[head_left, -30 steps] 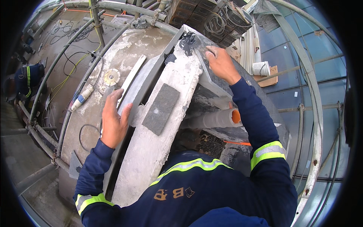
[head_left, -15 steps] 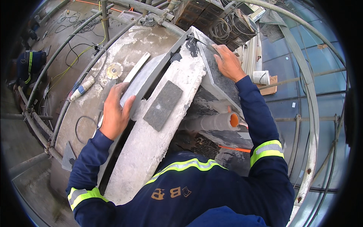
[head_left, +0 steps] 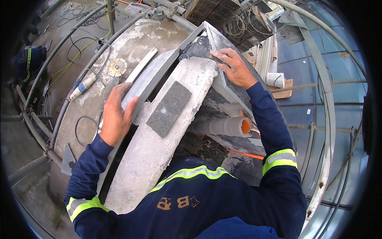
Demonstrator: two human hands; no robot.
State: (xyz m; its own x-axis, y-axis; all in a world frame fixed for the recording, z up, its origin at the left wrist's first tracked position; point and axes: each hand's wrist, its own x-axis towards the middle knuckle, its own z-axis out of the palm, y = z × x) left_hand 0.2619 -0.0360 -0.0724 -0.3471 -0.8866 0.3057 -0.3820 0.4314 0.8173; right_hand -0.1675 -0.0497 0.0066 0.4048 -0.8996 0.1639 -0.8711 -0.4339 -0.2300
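Holds the left hand (head_left: 117, 112), with thumb spread wide, astride the left grey panel (head_left: 152, 78); holds the right hand (head_left: 235, 68), loosely curled, at the right panel (head_left: 218, 38) (cannot tell whether gripping). Has the dark slab (head_left: 169, 109) between both, flat on the pale ledge (head_left: 141, 159).

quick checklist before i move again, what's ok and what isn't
- Tools out of left hand and right hand: ok, neither holds one.
- Gloves on: not ok, both hands are bare.
- Left hand's hold on grey slab: cannot tell, contact is unclear.
- Slab flush with ledge: not ok, a dark opening shows between them.
- Ledge clear of dark tile: not ok, it lies on top.
- Grinder unplugged: cannot tell, no plug can be made out.
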